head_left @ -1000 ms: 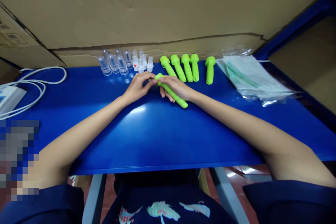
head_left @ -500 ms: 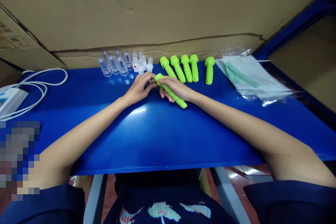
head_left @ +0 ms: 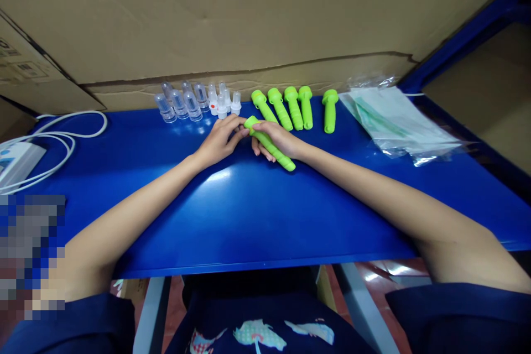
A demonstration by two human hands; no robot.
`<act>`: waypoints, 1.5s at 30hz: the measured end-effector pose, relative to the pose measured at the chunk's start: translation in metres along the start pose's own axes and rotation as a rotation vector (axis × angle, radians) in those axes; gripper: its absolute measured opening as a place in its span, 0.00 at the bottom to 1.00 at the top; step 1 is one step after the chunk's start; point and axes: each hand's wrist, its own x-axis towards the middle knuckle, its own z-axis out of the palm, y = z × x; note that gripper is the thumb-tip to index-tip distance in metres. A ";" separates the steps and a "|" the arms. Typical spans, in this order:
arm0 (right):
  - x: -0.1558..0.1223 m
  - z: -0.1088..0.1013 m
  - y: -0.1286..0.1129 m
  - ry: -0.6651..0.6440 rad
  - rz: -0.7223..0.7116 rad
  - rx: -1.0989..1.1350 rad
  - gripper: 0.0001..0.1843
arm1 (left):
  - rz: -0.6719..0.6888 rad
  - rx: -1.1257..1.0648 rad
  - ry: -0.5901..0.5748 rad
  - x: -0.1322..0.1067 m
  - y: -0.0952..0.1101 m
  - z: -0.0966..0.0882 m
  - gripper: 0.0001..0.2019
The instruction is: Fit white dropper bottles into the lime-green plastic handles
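A lime-green tube [head_left: 272,150] with a ringed body and a wider head lies slantwise in my right hand [head_left: 282,137], its narrow end pointing down to the right. The right thumb rests across it near the head, while some fingers curl out beneath. My left hand [head_left: 224,137] pinches at the wide head, fingertips bent around its edge. What the left fingertips grip exactly is partly hidden. Just behind my hands lie several matching green tubes [head_left: 280,108], one of them [head_left: 330,110] set apart to the right.
Several clear plastic caps [head_left: 180,104] and smaller white-based tips [head_left: 221,105] stand at the back of the blue table [head_left: 257,221]. Plastic bags with pale contents [head_left: 398,119] lie on the right. On the left is a coiled white cable [head_left: 68,134]. Cardboard [head_left: 249,16] walls the back.
Hardly anything differs. Both hands keep their places on the green tube, and the view has shifted very slightly.
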 end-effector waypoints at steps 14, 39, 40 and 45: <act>0.001 -0.002 0.004 0.011 0.129 -0.086 0.41 | -0.011 -0.059 0.026 0.001 -0.002 -0.001 0.09; 0.000 -0.026 -0.027 0.544 -0.167 0.084 0.15 | -0.049 -0.194 0.060 0.000 -0.007 0.006 0.19; -0.001 -0.035 -0.032 0.588 -0.144 0.042 0.12 | -0.042 -0.188 0.058 0.000 -0.006 0.006 0.17; -0.021 -0.093 -0.055 0.586 0.104 -0.598 0.08 | 0.023 -0.109 0.062 0.000 -0.003 0.006 0.10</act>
